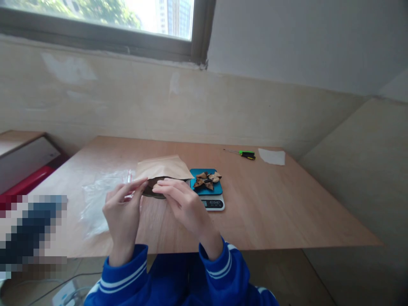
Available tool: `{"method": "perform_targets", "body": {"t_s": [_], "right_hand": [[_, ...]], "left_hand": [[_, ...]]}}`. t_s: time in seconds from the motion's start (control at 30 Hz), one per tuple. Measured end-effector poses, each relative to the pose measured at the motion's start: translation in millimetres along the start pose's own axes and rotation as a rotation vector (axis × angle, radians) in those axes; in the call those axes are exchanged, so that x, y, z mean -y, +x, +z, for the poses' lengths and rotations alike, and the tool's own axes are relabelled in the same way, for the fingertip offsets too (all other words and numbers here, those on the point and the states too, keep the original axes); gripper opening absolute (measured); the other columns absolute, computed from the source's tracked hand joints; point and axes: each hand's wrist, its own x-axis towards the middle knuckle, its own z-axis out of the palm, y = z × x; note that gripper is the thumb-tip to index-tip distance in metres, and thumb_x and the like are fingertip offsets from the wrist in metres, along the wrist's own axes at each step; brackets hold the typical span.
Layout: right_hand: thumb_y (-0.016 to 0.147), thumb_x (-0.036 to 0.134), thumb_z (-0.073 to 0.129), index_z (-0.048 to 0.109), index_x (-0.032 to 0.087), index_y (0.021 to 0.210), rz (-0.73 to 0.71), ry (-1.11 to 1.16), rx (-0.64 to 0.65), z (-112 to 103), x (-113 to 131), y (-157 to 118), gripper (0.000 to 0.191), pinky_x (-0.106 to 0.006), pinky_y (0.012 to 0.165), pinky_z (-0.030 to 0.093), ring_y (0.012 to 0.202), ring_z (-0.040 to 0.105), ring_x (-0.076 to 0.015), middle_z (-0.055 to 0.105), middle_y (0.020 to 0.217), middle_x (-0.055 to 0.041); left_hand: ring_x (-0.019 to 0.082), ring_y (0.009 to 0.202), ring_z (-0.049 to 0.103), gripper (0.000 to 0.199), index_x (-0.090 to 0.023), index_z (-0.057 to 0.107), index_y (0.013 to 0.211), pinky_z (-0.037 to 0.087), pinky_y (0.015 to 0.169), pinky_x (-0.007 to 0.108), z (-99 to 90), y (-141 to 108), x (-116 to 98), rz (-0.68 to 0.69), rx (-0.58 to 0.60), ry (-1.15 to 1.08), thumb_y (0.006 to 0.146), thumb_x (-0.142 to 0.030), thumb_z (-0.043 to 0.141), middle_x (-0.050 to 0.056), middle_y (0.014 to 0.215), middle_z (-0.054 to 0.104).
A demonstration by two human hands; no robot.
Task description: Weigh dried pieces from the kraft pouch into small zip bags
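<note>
A brown paper bag [164,167] lies on the table with its dark opening towards me. My left hand [125,208] pinches the left edge of that opening between thumb and fingers. At the mouth of the bag is my right hand [185,204], its fingers pressed together; whatever they hold is hidden. Just right of the bag stands a kitchen scale [219,205] with a blue top. Several dried brown pieces [208,185] are heaped on it.
Clear plastic bags [95,208] lie left of my left hand. A green and black screwdriver [247,154] and a white paper piece [272,156] lie at the back right of the wooden table [280,212]. A red object [27,185] is at the far left.
</note>
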Motion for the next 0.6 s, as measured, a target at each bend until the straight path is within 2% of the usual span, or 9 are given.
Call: {"method": "perform_targets", "body": {"t_s": [0.13,0.3,0.37,0.5,0.6], "right_hand": [[0.093,0.004,0.042,0.062,0.018,0.118,0.069,-0.355,0.136,5.7,-3.4,4.8,0.035,-0.032,0.101,0.047,0.116,0.056,-0.0186,0.064,0.121,-0.0068],[0.091,0.003,0.045,0.062,0.008,0.116,0.233,-0.665,0.318,16.6,3.1,6.9,0.031,-0.041,0.095,0.05,0.109,0.058,-0.0278,0.064,0.115,-0.0173],[0.091,0.003,0.045,0.061,0.007,0.116,0.22,-0.691,0.364,17.3,6.0,12.1,0.03,-0.042,0.094,0.051,0.11,0.058,-0.0284,0.064,0.116,-0.019],[0.093,0.005,0.045,0.057,0.009,0.122,0.098,-0.625,0.377,22.3,0.1,27.5,0.032,-0.039,0.092,0.052,0.11,0.06,-0.0254,0.064,0.118,-0.0168],[0.092,0.004,0.046,0.063,0.008,0.113,0.06,-0.506,0.342,37.4,-15.2,36.3,0.027,-0.037,0.088,0.054,0.099,0.066,-0.0255,0.069,0.108,-0.016]], "left_hand": [[0.018,0.076,0.06,0.023,-0.026,0.075,0.093,0.048,0.064,0.03,0.3,-0.2,-3.3,-0.01,0.009,-0.003,0.081,-0.042,0.063,0.002,0.083,0.069],[0.017,0.074,0.059,0.022,-0.028,0.075,0.093,0.048,0.064,0.03,3.9,-2.8,-6.2,0.028,0.025,-0.01,0.082,-0.043,0.064,0.001,0.078,0.067],[0.017,0.073,0.058,0.022,-0.028,0.075,0.094,0.048,0.064,0.031,4.8,-3.9,-6.2,0.049,0.026,-0.002,0.082,-0.043,0.064,0.001,0.078,0.067],[0.017,0.073,0.058,0.022,-0.028,0.075,0.094,0.047,0.065,0.031,4.2,-4.6,-5.4,0.068,0.021,0.007,0.083,-0.043,0.063,0.001,0.078,0.066],[0.018,0.073,0.057,0.021,-0.028,0.075,0.092,0.046,0.065,0.031,2.8,-5.1,-4.5,0.062,0.022,0.003,0.082,-0.043,0.064,0.001,0.079,0.066]]}}
